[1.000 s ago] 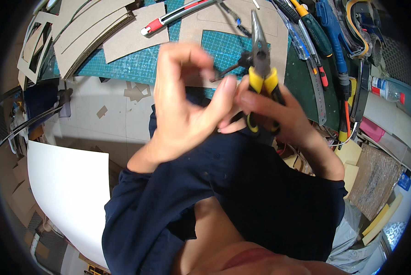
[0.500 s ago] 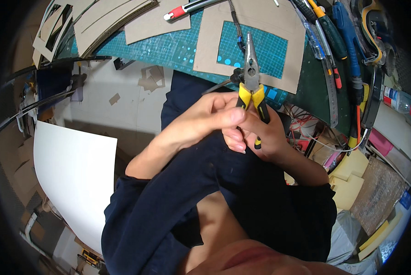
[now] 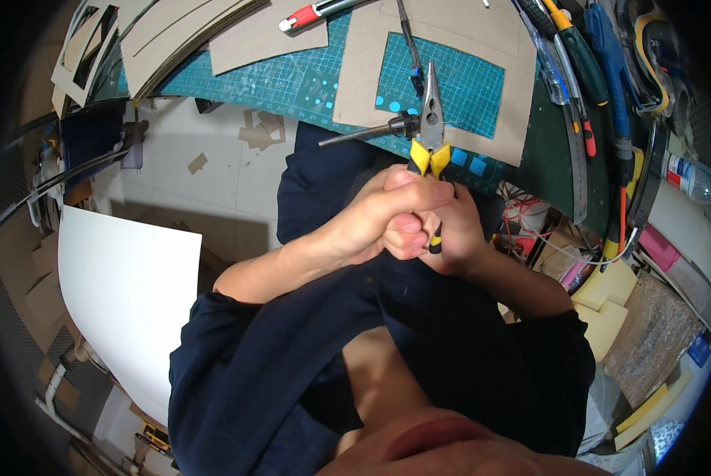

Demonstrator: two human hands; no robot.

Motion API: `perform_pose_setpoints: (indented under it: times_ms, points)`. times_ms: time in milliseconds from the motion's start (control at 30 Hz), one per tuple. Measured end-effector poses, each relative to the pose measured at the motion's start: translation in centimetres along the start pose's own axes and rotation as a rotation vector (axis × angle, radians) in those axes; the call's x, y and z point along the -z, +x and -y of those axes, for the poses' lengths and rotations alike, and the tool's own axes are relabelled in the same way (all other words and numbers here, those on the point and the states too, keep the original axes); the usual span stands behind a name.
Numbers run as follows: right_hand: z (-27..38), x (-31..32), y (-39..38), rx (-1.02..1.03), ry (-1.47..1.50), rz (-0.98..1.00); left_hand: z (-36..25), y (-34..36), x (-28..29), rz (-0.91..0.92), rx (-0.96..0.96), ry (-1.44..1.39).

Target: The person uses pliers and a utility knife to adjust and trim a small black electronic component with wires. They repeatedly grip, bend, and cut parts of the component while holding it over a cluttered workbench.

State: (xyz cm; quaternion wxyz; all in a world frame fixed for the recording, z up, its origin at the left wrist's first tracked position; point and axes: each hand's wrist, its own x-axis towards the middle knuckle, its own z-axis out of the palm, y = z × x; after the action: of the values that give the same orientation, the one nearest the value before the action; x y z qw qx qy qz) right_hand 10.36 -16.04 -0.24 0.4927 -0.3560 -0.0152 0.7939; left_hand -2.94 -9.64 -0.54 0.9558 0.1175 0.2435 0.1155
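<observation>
- While the teal cutting mat [image 3: 284, 94] is covering much of the bench ahead, a white sheet [image 3: 129, 301] is sitting low at the person's left.
- Cardboard frame [image 3: 514, 103]: lying on the mat, its rectangular window showing the grid.
- Left hand [image 3: 383, 213]: closing tightly over the pliers' handles, thumb lying across the grip.
- Right hand [image 3: 465, 226]: gripping the same handles from the right; fingers of both hands are overlapping, exact placement partly hidden.
- Pliers [image 3: 431, 119]: standing out from the hands in front of the frame, long-nose jaws pointing away from the body and looking together; one yellow-black handle end is sticking out below.
- Dark rod [image 3: 355, 136]: pointing leftward, black knob beside the jaws; cannot tell whether they're touching.
- Red-tipped knife [image 3: 300, 19]: resting at the far edge.
</observation>
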Motion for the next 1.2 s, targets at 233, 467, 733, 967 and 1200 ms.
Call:
perform_pose_setpoints:
  times_ms: [233, 467, 733, 967, 1200]
  points:
    - [0.0, 0.4, 0.0, -0.071, 0.081, -0.017, -0.5, 0.1, -0.1, -0.046, 0.006, 0.029]
    - [0.4, 0.3, 0.9, -0.143, 0.209, 0.176, -1.3, -0.6, 1.0, -0.039, 0.008, 0.264]
    - [1.1, 0.0, 1.9, -0.097, 0.004, 0.278, -1.7, -5.7, 2.6, -0.514, -0.812, 1.010]
    - [1.1, 0.8, 1.7, -0.079, 0.006, 0.378, -7.4, -2.5, 0.3, -0.362, -1.054, 1.979]
    - [1.8, 0.8, 0.8, -0.055, -0.145, 0.368, -7.4, -1.0, 0.2, -0.276, -0.999, 2.055]
